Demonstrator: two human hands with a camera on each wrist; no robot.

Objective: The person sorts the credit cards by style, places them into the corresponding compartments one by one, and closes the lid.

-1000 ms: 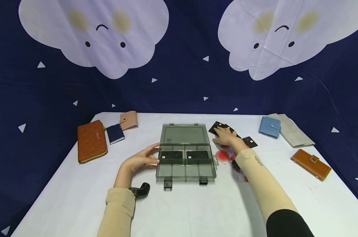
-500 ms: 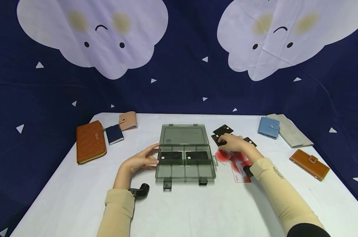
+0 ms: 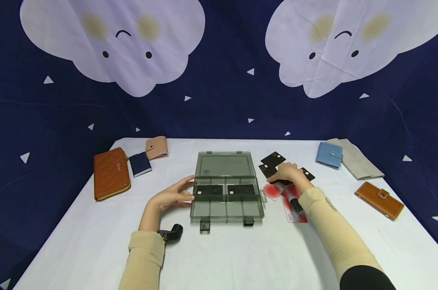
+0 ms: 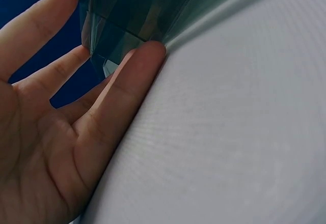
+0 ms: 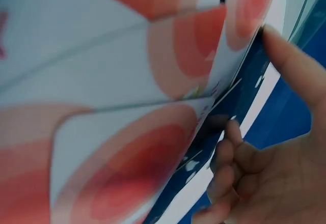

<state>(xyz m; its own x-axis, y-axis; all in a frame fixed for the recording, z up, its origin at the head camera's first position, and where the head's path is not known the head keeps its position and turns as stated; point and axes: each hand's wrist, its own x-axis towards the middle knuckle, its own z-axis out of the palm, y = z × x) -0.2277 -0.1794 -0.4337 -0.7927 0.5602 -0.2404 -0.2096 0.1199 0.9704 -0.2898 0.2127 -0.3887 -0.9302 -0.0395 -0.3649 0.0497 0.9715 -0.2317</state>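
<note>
My left hand rests its fairly straight fingers against the left side of a smoky clear plastic divided box. The box's lid lies back, and black cards show in its two middle compartments. In the left wrist view the thumb touches the box's lower edge. To the right of the box, my right hand holds a black card low over the table. Curled fingers and an extended thumb meet dark cards in the right wrist view. Other black cards lie beside that hand.
Red-and-white cards lie just right of the box. A brown zip wallet, a navy booklet and a pink wallet are at left. At right are a blue wallet, a grey pouch and a tan wallet.
The right hand has drawn back from the far black cards towards me, and a black card now shows beneath its fingers. The black cards lie rearranged. My left hand stays at the box.
</note>
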